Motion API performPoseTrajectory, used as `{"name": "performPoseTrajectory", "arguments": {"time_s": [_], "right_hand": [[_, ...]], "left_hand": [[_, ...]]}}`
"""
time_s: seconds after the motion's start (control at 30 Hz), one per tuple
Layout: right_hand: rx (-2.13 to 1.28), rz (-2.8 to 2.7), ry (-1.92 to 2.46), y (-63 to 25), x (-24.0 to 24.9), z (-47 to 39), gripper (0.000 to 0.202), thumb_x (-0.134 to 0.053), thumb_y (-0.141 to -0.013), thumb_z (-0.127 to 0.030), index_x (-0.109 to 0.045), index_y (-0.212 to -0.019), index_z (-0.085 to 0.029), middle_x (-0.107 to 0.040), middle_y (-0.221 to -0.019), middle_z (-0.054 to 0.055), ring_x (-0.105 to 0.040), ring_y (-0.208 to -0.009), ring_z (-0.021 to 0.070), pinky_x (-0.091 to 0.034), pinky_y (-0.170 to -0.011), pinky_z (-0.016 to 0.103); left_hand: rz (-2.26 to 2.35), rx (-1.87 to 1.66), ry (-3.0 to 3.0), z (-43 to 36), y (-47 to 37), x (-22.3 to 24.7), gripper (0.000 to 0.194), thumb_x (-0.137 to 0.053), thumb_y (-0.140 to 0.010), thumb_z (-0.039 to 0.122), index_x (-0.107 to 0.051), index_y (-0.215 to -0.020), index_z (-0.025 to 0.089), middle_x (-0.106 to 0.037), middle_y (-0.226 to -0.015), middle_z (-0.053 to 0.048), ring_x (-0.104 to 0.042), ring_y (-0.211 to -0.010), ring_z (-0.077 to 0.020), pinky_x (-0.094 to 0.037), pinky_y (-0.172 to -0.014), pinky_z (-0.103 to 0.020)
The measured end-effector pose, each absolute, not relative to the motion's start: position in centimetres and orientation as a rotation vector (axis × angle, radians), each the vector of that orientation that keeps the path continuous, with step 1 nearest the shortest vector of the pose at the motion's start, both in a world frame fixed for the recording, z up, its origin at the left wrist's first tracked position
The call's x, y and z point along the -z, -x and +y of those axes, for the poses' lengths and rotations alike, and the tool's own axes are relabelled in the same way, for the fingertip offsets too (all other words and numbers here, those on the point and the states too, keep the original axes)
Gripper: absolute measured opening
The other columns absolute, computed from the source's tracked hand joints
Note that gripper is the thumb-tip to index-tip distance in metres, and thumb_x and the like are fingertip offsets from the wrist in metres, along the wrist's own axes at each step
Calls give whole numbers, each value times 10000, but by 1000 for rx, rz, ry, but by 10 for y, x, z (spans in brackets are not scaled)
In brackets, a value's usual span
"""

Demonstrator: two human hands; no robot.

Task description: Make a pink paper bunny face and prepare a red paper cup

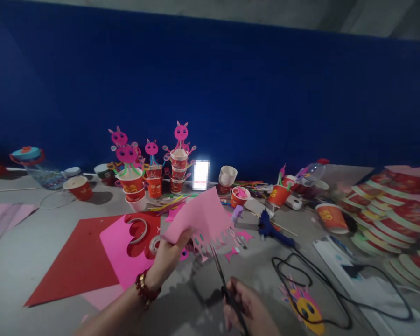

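Observation:
A light pink sheet [205,214] with a jagged, cut lower edge is held up by my left hand [173,259], its thumb and fingers closed on the left corner. My right hand [245,305] is wrapped round the handles of black scissors [220,268]. The scissor blades point up and away, their tips at the sheet's lower edge. Whether the blades have paper between them is too blurred to tell. Small bright pink cut pieces [232,254] lie on the table just beyond the scissors.
Red paper [73,261] and bright pink paper [117,252] lie left. Behind stand cups with pink figures [130,179], a lit screen [200,175] and stacked white cups [227,176]. A blue glue gun [273,231], its black cable, a yellow-pink figure [306,310] and piled cups [388,210] are right.

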State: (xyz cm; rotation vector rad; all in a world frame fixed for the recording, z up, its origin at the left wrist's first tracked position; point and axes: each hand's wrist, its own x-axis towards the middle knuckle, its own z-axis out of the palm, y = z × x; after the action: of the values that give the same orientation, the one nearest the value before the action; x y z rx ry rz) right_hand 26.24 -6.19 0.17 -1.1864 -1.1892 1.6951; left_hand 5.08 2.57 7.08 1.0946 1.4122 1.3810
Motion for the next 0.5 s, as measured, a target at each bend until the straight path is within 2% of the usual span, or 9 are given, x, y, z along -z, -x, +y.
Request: {"name": "performPoseTrajectory", "arguments": {"time_s": [0.17,0.33,0.5], "right_hand": [[-1726,-1175,1215,-257,-14,-52,565,-782,-667,-688,-499,-759,-207,-481,-605,-85,-462,-474,69,-440,-506,196],[-1734,-1155,1183,-249,-22,-38,636,-787,-603,-743,-474,-760,-212,-519,-594,-82,-449,-437,54,-421,-486,189],[-1719,-1174,1137,-245,-19,-28,580,-764,-676,-714,-501,-764,-204,-527,-581,-67,-460,-423,61,-389,-451,189]], "left_hand": [[1411,-1365,-1044,26,-49,-58,348,-762,-685,503,-679,-668,166,-697,-642,-52,-637,-625,-216,-528,-597,-298],[1343,-1291,-1065,22,-54,-47,327,-751,-702,486,-720,-729,162,-737,-753,-83,-670,-738,-252,-547,-649,-312],[1309,-1307,-994,18,-59,-43,323,-747,-727,467,-718,-834,163,-761,-888,-92,-694,-896,-276,-561,-797,-343]]}}
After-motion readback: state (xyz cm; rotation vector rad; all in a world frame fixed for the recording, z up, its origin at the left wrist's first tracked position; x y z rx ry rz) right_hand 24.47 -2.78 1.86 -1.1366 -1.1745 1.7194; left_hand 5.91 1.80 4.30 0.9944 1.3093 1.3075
